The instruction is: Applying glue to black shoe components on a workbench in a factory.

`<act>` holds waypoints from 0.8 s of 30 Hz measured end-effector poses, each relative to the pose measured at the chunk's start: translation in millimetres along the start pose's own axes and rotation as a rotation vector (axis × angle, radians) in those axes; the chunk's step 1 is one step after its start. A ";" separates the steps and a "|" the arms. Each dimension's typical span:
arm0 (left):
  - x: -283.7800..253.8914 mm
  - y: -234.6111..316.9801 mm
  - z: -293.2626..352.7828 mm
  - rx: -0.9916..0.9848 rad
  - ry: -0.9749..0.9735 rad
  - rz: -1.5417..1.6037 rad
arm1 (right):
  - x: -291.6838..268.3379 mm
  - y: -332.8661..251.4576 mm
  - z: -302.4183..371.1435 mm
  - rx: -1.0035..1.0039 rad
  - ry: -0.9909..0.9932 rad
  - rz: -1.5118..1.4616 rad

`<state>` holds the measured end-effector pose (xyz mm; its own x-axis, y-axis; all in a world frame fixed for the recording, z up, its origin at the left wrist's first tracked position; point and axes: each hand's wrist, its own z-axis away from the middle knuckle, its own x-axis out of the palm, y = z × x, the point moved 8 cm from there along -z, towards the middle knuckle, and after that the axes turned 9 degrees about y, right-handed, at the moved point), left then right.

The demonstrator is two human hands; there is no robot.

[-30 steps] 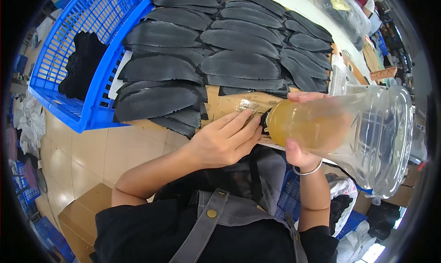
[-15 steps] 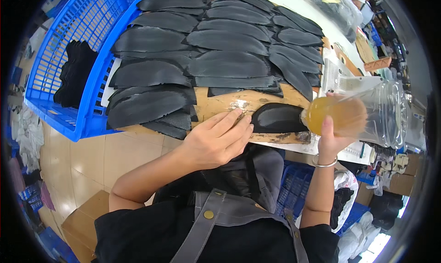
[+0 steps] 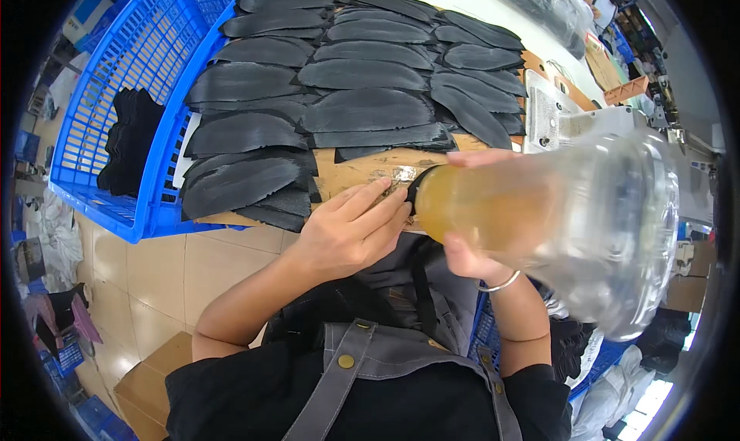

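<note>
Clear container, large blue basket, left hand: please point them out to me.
Clear container (image 3: pixel 566 225), head view: middle of its side.
Large blue basket (image 3: pixel 104 210), head view: its near wall.
Left hand (image 3: pixel 347 231), head view: back of hand.

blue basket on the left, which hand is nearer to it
Left. The left hand is to the basket's right, beyond some black pieces; the right hand is farther right, around a clear container.

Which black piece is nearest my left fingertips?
The piece peeking out between your left hand and the container. Only its edge shows; the other pieces lie overlapping in rows farther off.
</note>
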<state>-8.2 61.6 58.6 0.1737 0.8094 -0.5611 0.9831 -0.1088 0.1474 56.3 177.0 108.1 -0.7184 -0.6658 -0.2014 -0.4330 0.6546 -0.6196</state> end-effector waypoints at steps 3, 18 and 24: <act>-4.5 -2.9 -1.6 -0.055 0.010 0.088 | 7.2 12.3 5.7 0.029 -0.097 0.034; 1.1 -0.7 0.4 -0.021 -0.026 0.022 | -92.4 15.8 10.2 -0.036 -0.125 0.810; 0.3 1.2 -5.1 -0.042 -0.027 0.018 | -172.8 11.4 20.9 0.116 0.455 0.488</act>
<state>-7.3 64.6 62.7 0.1937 0.7918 -0.5793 0.9765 -0.0987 0.1917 186.8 292.1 120.0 -0.9854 -0.0703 -0.1548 0.0418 0.7823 -0.6216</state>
